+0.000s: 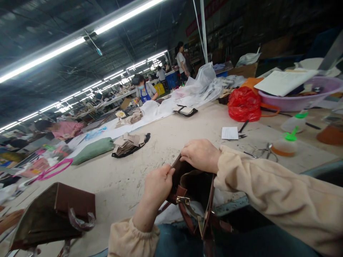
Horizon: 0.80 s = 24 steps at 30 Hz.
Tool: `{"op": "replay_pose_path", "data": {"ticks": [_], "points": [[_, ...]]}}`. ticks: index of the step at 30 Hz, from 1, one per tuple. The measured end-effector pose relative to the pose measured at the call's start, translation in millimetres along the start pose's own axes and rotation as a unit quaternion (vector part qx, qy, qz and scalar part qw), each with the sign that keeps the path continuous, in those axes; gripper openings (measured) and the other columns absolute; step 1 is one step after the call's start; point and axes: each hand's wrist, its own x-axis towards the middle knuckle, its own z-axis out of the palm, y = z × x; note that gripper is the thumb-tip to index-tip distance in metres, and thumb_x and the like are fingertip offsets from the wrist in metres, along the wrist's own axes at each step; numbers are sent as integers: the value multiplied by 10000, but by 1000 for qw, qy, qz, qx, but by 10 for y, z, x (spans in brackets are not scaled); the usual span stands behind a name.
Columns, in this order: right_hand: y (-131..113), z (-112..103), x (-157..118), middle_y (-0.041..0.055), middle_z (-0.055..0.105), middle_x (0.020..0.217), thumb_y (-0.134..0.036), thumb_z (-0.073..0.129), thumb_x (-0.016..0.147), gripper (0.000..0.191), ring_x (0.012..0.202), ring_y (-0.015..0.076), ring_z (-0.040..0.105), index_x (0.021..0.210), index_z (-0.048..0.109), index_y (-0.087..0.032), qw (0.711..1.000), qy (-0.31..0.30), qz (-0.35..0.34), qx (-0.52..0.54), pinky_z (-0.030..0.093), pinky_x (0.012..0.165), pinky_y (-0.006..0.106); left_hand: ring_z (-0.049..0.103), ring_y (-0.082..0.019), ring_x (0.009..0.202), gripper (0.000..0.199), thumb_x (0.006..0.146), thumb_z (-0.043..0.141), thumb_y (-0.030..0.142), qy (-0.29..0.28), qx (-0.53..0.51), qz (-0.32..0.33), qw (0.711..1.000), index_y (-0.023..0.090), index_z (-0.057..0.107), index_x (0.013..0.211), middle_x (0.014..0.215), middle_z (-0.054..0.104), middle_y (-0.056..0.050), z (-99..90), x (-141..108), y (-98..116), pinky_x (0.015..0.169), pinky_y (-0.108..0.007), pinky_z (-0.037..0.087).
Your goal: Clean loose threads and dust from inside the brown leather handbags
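Observation:
A brown leather handbag (197, 192) stands open-mouthed at the table's near edge, with a gold zipper pull showing inside a strap end. My left hand (158, 182) pinches the left part of its upper rim, thumb on top. Higher along the same rim, my right hand (200, 154) is closed over the edge, fingers curled to the inside. The bag's lower part hangs near my lap, and its inner bottom is dark. A second brown bag (76, 201) lies on the table to the left, its handle wrapped in clear plastic.
Scissors (265, 152), a white paper square (229, 133) and bottles with green tips (288, 141) lie to the right. Behind them are a red plastic bag (244, 104) and a purple basin (297, 98). Fabric pieces (130, 143) and a green cushion (93, 150) lie left. Co-workers (144, 89) sit farther off.

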Motion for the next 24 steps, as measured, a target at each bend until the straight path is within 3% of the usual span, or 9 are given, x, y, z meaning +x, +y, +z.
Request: {"op": "replay_pose_path", "data": {"ticks": [24], "points": [[4,-15,80,77,705,891,-338,502,882,267,872,223,640,860,718,-182,999,-27,27,7,420,614,275,455,-112,547,299,884,418,333,-30,-21,22,999,188,477,628,540,485,26,-41,26,-2,548,-241,252]]}}
